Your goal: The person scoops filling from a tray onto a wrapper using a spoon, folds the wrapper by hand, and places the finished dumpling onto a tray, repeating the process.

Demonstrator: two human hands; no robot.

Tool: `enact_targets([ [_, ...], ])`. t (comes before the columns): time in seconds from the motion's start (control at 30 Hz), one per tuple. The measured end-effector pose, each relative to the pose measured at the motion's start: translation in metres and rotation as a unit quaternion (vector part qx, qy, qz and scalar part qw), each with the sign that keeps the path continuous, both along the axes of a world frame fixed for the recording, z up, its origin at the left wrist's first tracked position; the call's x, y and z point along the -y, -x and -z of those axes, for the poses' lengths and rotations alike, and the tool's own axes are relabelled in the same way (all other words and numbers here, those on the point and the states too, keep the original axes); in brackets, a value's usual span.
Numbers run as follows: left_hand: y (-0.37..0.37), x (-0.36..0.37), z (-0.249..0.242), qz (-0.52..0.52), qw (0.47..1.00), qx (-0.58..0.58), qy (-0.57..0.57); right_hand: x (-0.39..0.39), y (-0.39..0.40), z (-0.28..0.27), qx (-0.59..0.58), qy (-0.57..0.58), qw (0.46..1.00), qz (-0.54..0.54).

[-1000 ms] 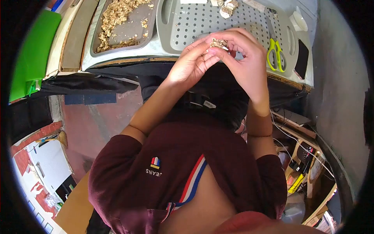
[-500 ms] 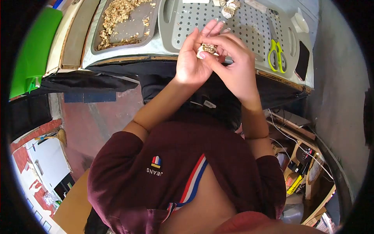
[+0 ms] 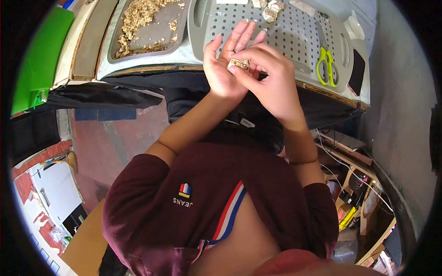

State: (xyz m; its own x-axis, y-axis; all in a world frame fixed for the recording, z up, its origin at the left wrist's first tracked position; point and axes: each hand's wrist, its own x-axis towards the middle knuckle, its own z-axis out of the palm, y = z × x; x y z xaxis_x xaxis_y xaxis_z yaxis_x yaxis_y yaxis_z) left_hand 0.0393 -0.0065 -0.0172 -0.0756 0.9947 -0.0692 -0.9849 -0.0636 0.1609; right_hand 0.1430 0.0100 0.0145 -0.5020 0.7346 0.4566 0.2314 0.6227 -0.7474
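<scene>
Metal tray at left, flat on the table, brown crumbly mix heaped inside; raised rim presumably keeps loose bits in. Next, grey perforated board; pale-and-brown pieces sit near its far edge, probably to leave the near side free. Scissors on board's right, lime handles toward the person, likely for easy reach. Dark phone-like slab at far right, off by itself.

2 hands, meeting around the board's near edge. Left hand: palm up, fingers spread, not gripping; likely a support. Small pale-wrapped piece is over this palm, between the hands. Right hand: half curled, thumb and fingers pinching that piece. Palm contact: can't tell, fingers block it.
</scene>
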Motion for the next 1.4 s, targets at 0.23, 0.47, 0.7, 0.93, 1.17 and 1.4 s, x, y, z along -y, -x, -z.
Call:
enact_targets([
  [0.23,-0.002,-0.004,0.001,-0.007,0.999,-0.050,0.015,0.002,0.002,-0.003,0.002,-0.005,1.000,0.015],
  [0.47,0.000,-0.007,0.006,0.009,0.999,-0.052,-0.010,0.002,0.002,-0.004,0.008,-0.013,1.000,0.011],
  [0.7,0.010,-0.013,0.020,0.080,0.994,0.041,-0.068,-0.001,-0.007,-0.010,-0.011,-0.009,1.000,0.011],
  [0.93,0.005,-0.013,0.016,0.070,0.996,0.010,-0.054,-0.001,-0.005,0.000,-0.017,-0.008,1.000,0.022],
  [1.17,0.003,-0.010,0.010,0.043,0.995,-0.076,-0.038,0.000,-0.003,0.002,-0.040,-0.003,0.999,0.023],
  [1.4,0.015,-0.017,0.030,0.109,0.978,0.108,-0.143,0.004,-0.012,0.001,-0.028,0.064,0.995,0.067],
])
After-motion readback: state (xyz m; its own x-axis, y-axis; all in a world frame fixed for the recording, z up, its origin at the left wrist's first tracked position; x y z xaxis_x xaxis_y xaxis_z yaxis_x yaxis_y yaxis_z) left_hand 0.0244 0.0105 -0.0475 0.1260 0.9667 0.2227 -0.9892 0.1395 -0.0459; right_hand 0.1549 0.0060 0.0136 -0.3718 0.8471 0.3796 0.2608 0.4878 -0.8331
